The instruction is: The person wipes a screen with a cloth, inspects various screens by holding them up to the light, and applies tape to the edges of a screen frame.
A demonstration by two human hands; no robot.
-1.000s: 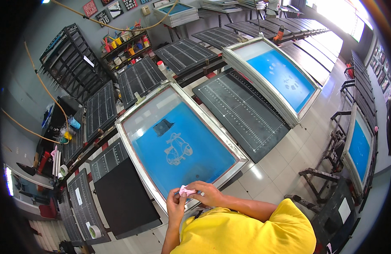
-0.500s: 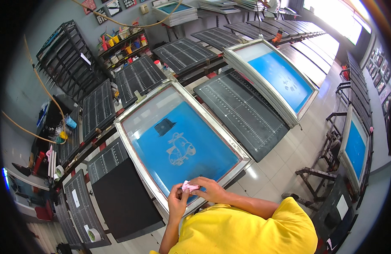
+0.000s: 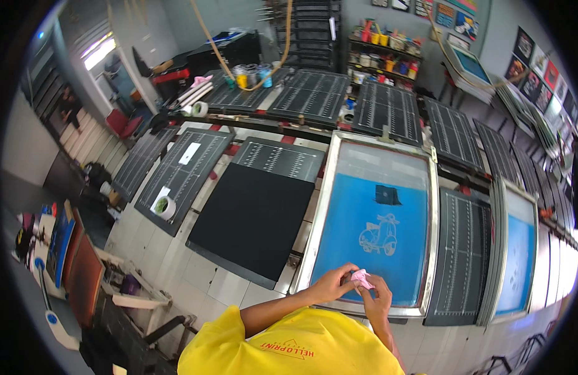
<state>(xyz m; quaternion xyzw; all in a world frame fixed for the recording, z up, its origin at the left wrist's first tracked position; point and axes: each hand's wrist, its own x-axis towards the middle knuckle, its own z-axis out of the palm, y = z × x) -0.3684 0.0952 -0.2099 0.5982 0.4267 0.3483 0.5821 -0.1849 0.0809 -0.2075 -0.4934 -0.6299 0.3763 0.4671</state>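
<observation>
Both my hands meet over the near end of a silk-screen frame, pinching a crumpled pink cloth between them. My left hand (image 3: 332, 284) has its fingertips on the left side of the cloth (image 3: 362, 278). From the other side, my right hand (image 3: 378, 296) grips it with thumb and fingers. The screen frame (image 3: 432, 219) has a pale rim and a blue coated mesh (image 3: 345, 219). A light scooter outline (image 3: 377, 235) shows on the mesh, with a dark square patch (image 3: 387, 195) above it.
To the left, a black sheet (image 3: 248, 222) covers most of a printing board. A tape roll (image 3: 165, 207) rests on another board. More screen frames (image 3: 517, 256) lean at the right. A shelf of ink containers (image 3: 386, 56) stands at the back. Hoses (image 3: 289, 31) hang overhead.
The view has swung to the left, so the screen and hands appear further right. Both hands still hold the pink cloth over the screen's near end.
</observation>
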